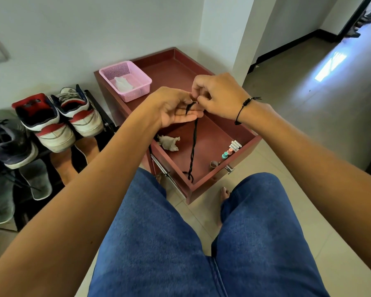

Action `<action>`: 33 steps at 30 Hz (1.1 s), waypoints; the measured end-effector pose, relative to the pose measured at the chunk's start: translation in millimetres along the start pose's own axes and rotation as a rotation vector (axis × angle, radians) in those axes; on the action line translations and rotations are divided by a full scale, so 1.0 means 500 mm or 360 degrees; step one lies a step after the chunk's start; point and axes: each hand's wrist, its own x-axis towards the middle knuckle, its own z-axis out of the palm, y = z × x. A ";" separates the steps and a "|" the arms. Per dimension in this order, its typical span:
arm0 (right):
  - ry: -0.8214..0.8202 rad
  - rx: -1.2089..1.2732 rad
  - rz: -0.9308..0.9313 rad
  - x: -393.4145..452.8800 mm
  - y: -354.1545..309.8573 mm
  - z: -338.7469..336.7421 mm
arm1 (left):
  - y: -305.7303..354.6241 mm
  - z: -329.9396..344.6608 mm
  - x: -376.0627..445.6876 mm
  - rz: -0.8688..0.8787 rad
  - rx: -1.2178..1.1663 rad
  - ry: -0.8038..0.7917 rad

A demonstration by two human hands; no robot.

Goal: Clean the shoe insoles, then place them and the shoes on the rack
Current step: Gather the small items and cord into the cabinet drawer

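- Your left hand (pixel 176 108) lies palm up with relaxed fingers, the top of a black lace (pixel 193 144) draped across it; your right hand (pixel 214 95) pinches the lace's upper end between fingertips just beside the left fingers
- The lace hangs down into the red tray (pixel 240 133), its lower end coiled on the tray floor; if your pinch slips, the whole length will likely drop and tangle there
- The dangling part hangs near a crumpled wipe (pixel 168 142) and small bottles (pixel 227 154) in the tray's corner; swinging the lace could snag or knock them
- The red-and-white sneakers (pixel 60 121) sit on the rack (pixel 103 116) to your left, heels outward, beside a dark sneaker (pixel 7 144); grey-green insoles (pixel 36 181) lie on a lower level
- Whether every insole is cleaned I cannot tell from here, so check before you finish
- A pink basket (pixel 126 80) holding a white wipe stands at the tray's far corner, touching nothing you hold
- Your knees crowd the tray's front edge, so leaning toward the rack may bump it
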 end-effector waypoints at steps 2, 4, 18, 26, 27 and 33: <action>0.0042 0.0025 -0.0053 -0.003 -0.002 0.010 | -0.003 0.008 -0.001 -0.0045 -0.0138 0.0015; 0.0104 0.0105 -0.0010 -0.007 -0.001 0.019 | -0.007 0.017 -0.001 -0.0100 -0.0435 0.0009; 0.0432 0.0143 0.0250 -0.019 0.015 0.077 | -0.013 0.051 0.017 -0.0184 -0.1066 0.0215; 0.0223 0.0089 0.0261 0.032 0.018 0.000 | -0.045 0.041 0.017 0.0448 0.0430 0.0353; 0.0214 0.0085 0.0263 0.040 0.017 -0.009 | -0.041 0.048 0.019 0.0530 0.0440 0.0348; 0.0485 0.0037 0.0455 0.077 0.069 -0.061 | -0.043 0.083 0.030 0.0479 0.0141 0.0228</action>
